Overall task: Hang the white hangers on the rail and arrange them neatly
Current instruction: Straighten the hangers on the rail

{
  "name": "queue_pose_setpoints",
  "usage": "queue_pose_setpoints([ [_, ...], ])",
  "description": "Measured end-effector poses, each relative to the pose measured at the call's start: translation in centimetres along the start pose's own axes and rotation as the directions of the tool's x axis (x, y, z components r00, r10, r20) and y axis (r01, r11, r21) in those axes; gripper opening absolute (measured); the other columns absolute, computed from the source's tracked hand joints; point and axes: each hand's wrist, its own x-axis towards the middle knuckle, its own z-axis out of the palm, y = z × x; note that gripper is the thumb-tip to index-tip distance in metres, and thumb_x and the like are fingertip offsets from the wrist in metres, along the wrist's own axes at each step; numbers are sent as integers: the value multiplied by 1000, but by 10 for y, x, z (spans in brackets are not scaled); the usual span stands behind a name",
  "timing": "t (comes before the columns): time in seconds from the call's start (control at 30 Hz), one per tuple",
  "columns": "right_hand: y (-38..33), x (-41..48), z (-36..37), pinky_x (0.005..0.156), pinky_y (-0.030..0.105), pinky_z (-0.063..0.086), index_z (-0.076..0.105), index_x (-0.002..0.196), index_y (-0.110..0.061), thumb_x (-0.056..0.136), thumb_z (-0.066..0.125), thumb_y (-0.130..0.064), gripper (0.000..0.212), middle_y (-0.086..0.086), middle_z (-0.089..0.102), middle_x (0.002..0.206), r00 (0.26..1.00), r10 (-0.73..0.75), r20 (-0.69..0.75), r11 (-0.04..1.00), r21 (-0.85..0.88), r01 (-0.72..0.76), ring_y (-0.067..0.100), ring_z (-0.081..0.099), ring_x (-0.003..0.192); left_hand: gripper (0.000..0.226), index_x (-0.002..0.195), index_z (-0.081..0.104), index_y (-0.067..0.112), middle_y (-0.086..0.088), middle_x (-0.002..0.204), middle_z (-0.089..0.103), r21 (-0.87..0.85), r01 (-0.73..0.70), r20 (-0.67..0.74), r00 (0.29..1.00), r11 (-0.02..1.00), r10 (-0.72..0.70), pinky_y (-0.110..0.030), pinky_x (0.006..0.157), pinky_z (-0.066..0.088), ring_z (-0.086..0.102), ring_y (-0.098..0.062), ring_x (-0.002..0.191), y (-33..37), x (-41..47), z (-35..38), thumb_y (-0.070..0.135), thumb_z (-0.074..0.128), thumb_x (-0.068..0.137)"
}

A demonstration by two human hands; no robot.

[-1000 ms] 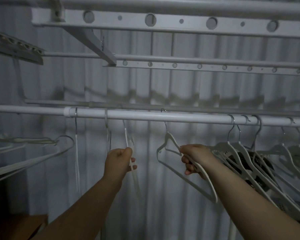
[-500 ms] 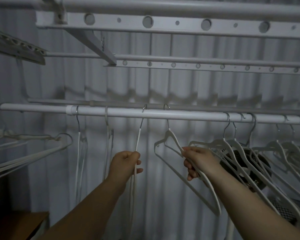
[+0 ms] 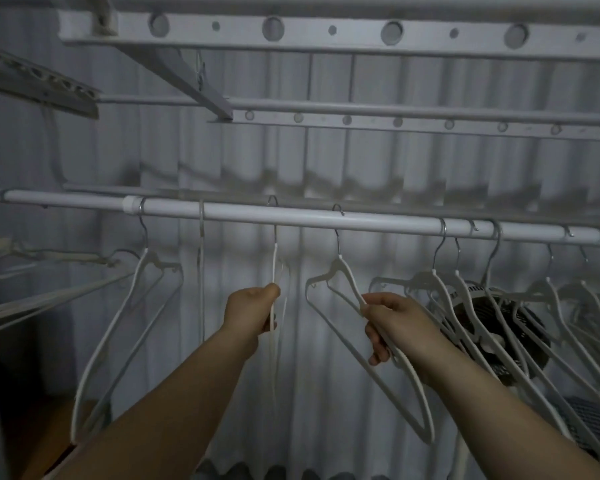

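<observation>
Left hand [image 3: 253, 315] pinches an edge-on hanger [image 3: 275, 268] hooked on the rail [image 3: 291, 216] above it; right hand [image 3: 392, 327] grips the next hanger's [image 3: 347, 282] shoulder; both likely light, stiff, swing-prone; hold near neck

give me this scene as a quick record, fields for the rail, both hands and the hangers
rail: white, horizontal, hangers hooked along it
left hand: grips edge-on hanger, hook over rail
right hand: grips angled hanger, hook over rail
right bunch: several hangers crowded together on rail
left hangers: two on rail, spaced apart, untouched
</observation>
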Motion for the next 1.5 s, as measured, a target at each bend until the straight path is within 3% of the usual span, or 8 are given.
queue_pose_setpoints([
  [0.23,2,2,-6,43,25,47,48,115,-10,93,47,-11,23,6,51,48,996,38,78,995,-90,-31,12,44,33,37,51,45,8,4,20,39,35,-12,-64,998,999,14,-8,29,34,39,-2,20,9,15,8,8,54,87],
  [0.43,1,-4,-10,51,26,47,45,125,-11,91,52,-26,38,5,62,66,996,79,44,984,-166,-71,17,55,49,27,61,49,7,-9,58,43,92,29,-41,999,995,-26,-9,31,41,48,-17,42,-9,-13,-1,7,55,88],
  [0.63,-11,-17,-7,91,27,35,52,124,-5,88,57,-21,39,12,58,116,854,-448,-265,801,-544,251,26,50,112,21,68,53,4,-12,59,52,216,60,82,993,975,-80,-10,32,42,49,-2,25,-10,-51,-43,9,55,88],
  [0.77,-31,-48,20,84,15,25,62,110,1,82,52,-22,37,19,62,113,694,-710,-118,557,-697,451,35,49,113,14,74,58,10,-8,60,56,366,9,195,977,930,-86,-12,36,44,51,-1,30,-5,-92,-87,12,57,88],
  [1.0,-26,-98,96,106,25,29,33,140,-13,89,56,-29,58,5,41,143,926,-272,261,643,-667,377,22,38,131,24,67,53,19,5,80,48,675,-214,321,947,706,-20,-9,51,43,54,-8,63,-12,-160,-184,16,53,90],
  [1.17,-20,-151,140,92,20,34,23,144,-24,89,56,-33,65,-2,38,143,892,52,448,791,-565,237,17,41,127,18,80,51,21,15,87,39,741,-375,418,907,557,55,1,53,38,47,-2,67,-18,-206,-237,11,45,94],
  [1.37,-28,-207,165,55,15,39,58,62,-18,88,58,-27,28,-12,66,62,765,140,628,784,-542,302,4,49,55,27,75,52,31,21,85,46,745,-370,464,885,555,-33,-1,73,33,51,0,85,-21,-238,-276,12,45,94],
  [1.5,-38,-230,160,43,13,42,61,71,-20,87,59,-20,16,-11,60,43,732,185,656,801,-533,275,1,52,40,27,73,56,31,20,77,55,722,-320,438,898,613,-48,-2,64,40,56,4,74,-17,-251,-279,12,51,91],
])
